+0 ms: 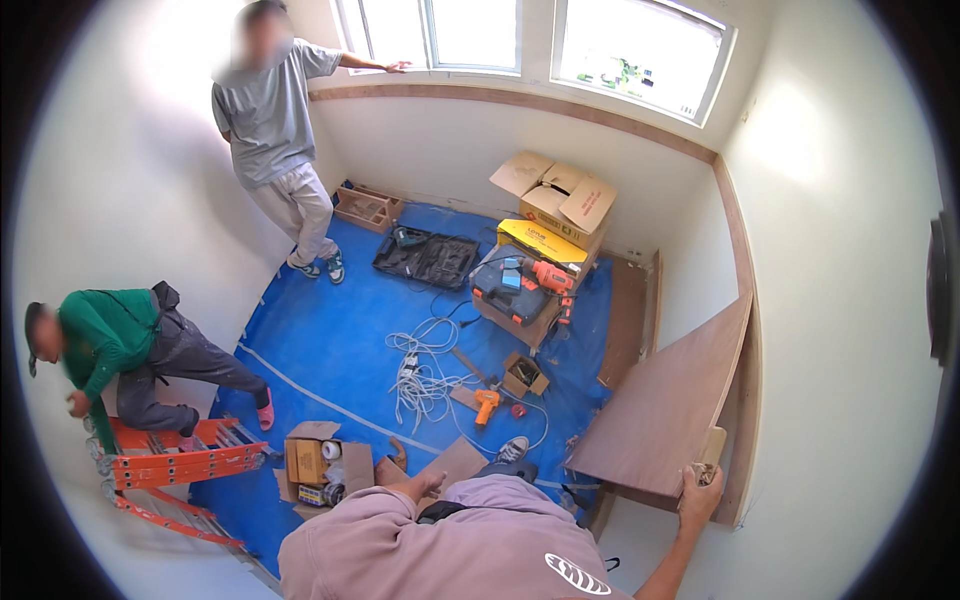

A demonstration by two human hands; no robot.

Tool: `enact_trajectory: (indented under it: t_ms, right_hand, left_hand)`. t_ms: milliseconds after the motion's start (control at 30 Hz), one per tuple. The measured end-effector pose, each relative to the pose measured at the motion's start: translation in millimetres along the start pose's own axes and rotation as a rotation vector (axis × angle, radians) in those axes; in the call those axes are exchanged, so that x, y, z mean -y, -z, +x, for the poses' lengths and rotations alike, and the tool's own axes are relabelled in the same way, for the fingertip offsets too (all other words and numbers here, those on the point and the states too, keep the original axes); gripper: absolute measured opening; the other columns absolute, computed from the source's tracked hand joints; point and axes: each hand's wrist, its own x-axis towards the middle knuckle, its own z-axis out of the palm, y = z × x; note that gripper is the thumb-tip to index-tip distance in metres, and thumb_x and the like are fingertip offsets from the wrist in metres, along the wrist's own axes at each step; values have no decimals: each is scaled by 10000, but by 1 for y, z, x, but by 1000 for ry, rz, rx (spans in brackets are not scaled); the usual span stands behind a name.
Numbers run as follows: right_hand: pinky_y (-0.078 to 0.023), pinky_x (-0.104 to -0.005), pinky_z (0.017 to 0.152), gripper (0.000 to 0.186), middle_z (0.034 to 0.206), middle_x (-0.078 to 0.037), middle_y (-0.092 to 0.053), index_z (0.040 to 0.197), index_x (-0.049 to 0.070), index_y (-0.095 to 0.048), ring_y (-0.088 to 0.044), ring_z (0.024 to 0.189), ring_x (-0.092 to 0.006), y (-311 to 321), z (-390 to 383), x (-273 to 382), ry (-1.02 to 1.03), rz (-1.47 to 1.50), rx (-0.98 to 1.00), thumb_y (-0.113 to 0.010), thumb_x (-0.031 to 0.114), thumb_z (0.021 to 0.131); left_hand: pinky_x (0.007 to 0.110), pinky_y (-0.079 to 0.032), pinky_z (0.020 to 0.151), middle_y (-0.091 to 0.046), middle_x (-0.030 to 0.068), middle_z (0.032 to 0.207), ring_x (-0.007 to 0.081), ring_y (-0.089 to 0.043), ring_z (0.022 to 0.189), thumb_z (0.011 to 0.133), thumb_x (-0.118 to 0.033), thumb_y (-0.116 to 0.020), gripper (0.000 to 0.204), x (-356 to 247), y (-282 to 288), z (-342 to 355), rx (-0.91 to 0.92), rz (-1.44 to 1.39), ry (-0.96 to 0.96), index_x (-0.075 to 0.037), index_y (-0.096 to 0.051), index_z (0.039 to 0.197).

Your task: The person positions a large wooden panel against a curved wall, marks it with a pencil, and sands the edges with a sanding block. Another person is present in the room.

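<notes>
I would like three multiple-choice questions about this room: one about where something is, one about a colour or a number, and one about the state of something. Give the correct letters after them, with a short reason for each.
1. Where is the right hand?
A. on the near edge of the brown wooden panel
B. on the orange ladder
C. on the window sill

2. What colour is the sheet that covers the floor?
A. green
B. blue
C. grey

3. In what state is the large cardboard box below the windows?
A. taped shut
B. crushed flat
C. open, flaps up

Answers:
1 A: the right hand grips a small wooden block against the panel's near edge by the right wall.
2 B: the sheet under the tools and cables is blue.
3 C: its flaps stand apart and upward.
</notes>
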Motion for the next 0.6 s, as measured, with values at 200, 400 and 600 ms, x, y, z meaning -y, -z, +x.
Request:
enact_trajectory:
  t_ms: [200,400,600]
  right_hand:
    - [-541,-473,1016,569,1254,-231,-714,1406,-55,-613,-711,1129,-362,-25,51,41,234,72,-145,-844,163,935]
    - [-544,-512,981,545,1242,-233,-722,1365,-26,-643,-714,1108,-403,-59,54,46,343,12,52,-854,218,926]
    - [-505,-523,1000,565,1157,-183,-758,1370,42,-660,-721,1074,-425,-65,40,35,665,-253,-6,-869,284,904]
  left_hand:
    - [582,-602,971,-683,177,1486,417,-695,1268,1139,-389,-584,548,-49,-5,44,65,48,-39,-70,-570,1585]
    - [375,-596,903,-773,116,1257,187,-723,1079,1074,-175,-647,402,-208,-13,-43,59,241,-812,-54,-690,1456]
    - [361,-532,1100,-687,88,1399,188,-648,1294,1092,-327,-744,454,-335,-4,-370,138,-159,-1805,-34,-675,1431]
